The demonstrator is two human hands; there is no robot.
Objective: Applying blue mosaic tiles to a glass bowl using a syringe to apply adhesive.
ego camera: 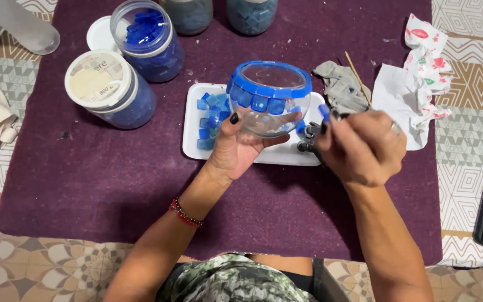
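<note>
1. Centre frame, the left hand (236,148) cups a round glass bowl (269,100) from below, its fingers wrapped on the glass.
2. A band of blue tiles rings the bowl's rim.
3. Right of centre, the right hand (361,148) has fingers pinched on a small blue tile (323,112) beside the bowl.
4. Beneath lies a white tray (191,134) of loose blue tiles on the purple surface (85,179).

Home craft corner: purple cloth (113,184) over a patterned table (470,84), jars of blue mosaic tiles (149,39), white tray (194,142), crumpled napkins (420,72).
</note>
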